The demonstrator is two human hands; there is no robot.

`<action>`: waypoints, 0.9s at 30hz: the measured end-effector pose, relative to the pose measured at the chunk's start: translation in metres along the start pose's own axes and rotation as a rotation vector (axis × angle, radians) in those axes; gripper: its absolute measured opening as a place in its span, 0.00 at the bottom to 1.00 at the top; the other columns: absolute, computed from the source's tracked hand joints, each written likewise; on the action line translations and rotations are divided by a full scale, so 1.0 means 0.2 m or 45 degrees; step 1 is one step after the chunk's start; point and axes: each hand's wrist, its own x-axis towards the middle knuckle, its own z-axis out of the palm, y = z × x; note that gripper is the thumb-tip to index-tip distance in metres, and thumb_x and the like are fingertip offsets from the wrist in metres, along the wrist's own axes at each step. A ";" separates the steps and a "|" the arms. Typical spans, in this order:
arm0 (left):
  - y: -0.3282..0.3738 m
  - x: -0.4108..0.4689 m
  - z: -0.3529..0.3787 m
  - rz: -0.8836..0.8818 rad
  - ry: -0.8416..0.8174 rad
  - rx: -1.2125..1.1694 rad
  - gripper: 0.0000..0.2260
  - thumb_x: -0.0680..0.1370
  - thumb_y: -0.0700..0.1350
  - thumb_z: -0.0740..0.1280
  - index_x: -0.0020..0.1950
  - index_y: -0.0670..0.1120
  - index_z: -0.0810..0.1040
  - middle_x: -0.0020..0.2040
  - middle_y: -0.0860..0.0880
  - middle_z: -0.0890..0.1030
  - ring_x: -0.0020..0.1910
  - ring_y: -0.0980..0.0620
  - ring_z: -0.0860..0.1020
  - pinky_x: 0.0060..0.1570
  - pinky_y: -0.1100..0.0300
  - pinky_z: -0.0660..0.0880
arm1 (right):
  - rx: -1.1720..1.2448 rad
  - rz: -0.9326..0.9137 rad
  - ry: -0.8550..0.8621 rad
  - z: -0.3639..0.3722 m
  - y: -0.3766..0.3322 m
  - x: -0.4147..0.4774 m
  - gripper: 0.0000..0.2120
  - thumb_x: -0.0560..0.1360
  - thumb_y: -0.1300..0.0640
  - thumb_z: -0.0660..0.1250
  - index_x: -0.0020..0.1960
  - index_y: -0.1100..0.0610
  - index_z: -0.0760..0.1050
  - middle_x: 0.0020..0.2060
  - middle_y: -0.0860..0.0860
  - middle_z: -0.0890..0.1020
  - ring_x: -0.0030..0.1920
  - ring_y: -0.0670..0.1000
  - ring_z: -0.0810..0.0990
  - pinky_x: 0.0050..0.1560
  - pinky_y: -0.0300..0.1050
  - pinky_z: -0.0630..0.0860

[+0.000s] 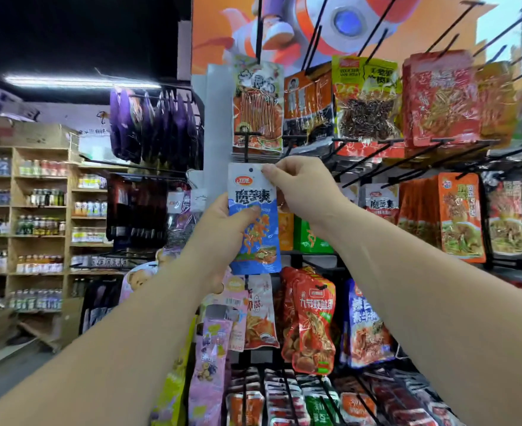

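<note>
I hold a blue and white snack packet [255, 241] upright in front of a rack of hanging snacks. My left hand [222, 229] grips its left edge at mid-height, thumb across the front. My right hand [302, 189] pinches the packet's top right corner beside the hanging hole. The packet's top sits just below a black peg hook [247, 142] that carries an orange and white packet [258, 106].
Black peg hooks [407, 155] jut toward me across the rack, loaded with red, orange and yellow snack packets [441, 96]. More packets [312, 321] hang below my arms. Wooden shelves with bottles [38, 222] stand at the left across an aisle. Purple bags [152, 124] hang at upper left.
</note>
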 end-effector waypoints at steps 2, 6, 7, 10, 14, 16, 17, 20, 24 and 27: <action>0.04 0.04 -0.02 0.006 0.036 0.035 0.05 0.86 0.45 0.64 0.53 0.50 0.78 0.43 0.51 0.87 0.40 0.50 0.86 0.40 0.54 0.83 | -0.073 -0.039 0.056 0.04 -0.02 0.04 0.17 0.82 0.51 0.69 0.36 0.56 0.75 0.29 0.50 0.74 0.32 0.52 0.72 0.36 0.44 0.68; 0.11 0.21 -0.04 0.098 0.238 0.150 0.12 0.84 0.56 0.62 0.50 0.51 0.80 0.43 0.50 0.82 0.45 0.46 0.81 0.44 0.51 0.74 | -0.104 0.000 0.092 0.10 -0.02 0.11 0.16 0.82 0.52 0.69 0.37 0.56 0.73 0.30 0.52 0.71 0.32 0.52 0.69 0.34 0.43 0.67; 0.13 0.24 -0.04 0.117 0.252 0.187 0.13 0.84 0.56 0.61 0.51 0.49 0.80 0.44 0.47 0.79 0.43 0.46 0.77 0.44 0.49 0.71 | -0.099 0.013 0.107 0.11 0.00 0.12 0.16 0.82 0.51 0.68 0.38 0.57 0.73 0.30 0.53 0.70 0.32 0.52 0.68 0.34 0.43 0.67; 0.14 0.31 -0.03 0.177 0.241 0.282 0.16 0.85 0.52 0.61 0.48 0.40 0.75 0.38 0.45 0.69 0.37 0.49 0.68 0.39 0.55 0.66 | -0.094 0.016 0.185 0.13 0.03 0.16 0.16 0.82 0.51 0.68 0.38 0.56 0.72 0.30 0.53 0.69 0.33 0.53 0.67 0.35 0.46 0.65; 0.13 0.37 -0.01 0.214 0.257 0.344 0.15 0.86 0.48 0.60 0.41 0.47 0.73 0.34 0.48 0.68 0.34 0.50 0.65 0.34 0.56 0.63 | -0.084 0.001 0.189 0.14 0.04 0.17 0.18 0.83 0.51 0.67 0.37 0.56 0.71 0.29 0.51 0.70 0.32 0.53 0.68 0.36 0.46 0.66; 0.11 0.39 -0.02 0.247 0.263 0.302 0.15 0.86 0.48 0.60 0.41 0.48 0.75 0.38 0.45 0.71 0.38 0.48 0.68 0.38 0.54 0.66 | -0.084 0.002 0.191 0.14 0.04 0.17 0.18 0.83 0.51 0.67 0.36 0.55 0.71 0.29 0.49 0.70 0.32 0.51 0.68 0.36 0.45 0.65; 0.11 0.40 -0.02 0.265 0.278 0.295 0.15 0.86 0.48 0.60 0.40 0.48 0.75 0.37 0.47 0.71 0.37 0.49 0.68 0.38 0.54 0.65 | -0.091 -0.005 0.198 0.14 0.04 0.18 0.19 0.83 0.51 0.67 0.35 0.55 0.70 0.29 0.49 0.70 0.32 0.51 0.68 0.36 0.45 0.65; 0.11 0.42 -0.01 0.305 0.305 0.280 0.18 0.86 0.46 0.60 0.35 0.50 0.70 0.30 0.53 0.65 0.32 0.51 0.61 0.35 0.55 0.61 | -0.112 -0.025 0.237 0.15 0.03 0.19 0.20 0.82 0.50 0.67 0.34 0.55 0.68 0.28 0.50 0.69 0.32 0.52 0.66 0.35 0.45 0.64; 0.12 0.43 0.02 0.304 0.294 0.274 0.21 0.86 0.46 0.61 0.33 0.51 0.67 0.25 0.56 0.62 0.30 0.53 0.59 0.31 0.56 0.58 | -0.149 -0.019 0.302 0.16 0.03 0.19 0.21 0.82 0.51 0.67 0.33 0.54 0.65 0.26 0.49 0.66 0.30 0.51 0.64 0.33 0.45 0.62; 0.13 0.43 0.02 0.306 0.276 0.292 0.21 0.86 0.45 0.61 0.33 0.50 0.63 0.21 0.57 0.60 0.26 0.55 0.57 0.29 0.58 0.55 | -0.155 -0.008 0.325 0.15 0.03 0.20 0.20 0.81 0.52 0.68 0.33 0.55 0.66 0.26 0.49 0.67 0.29 0.51 0.64 0.33 0.44 0.63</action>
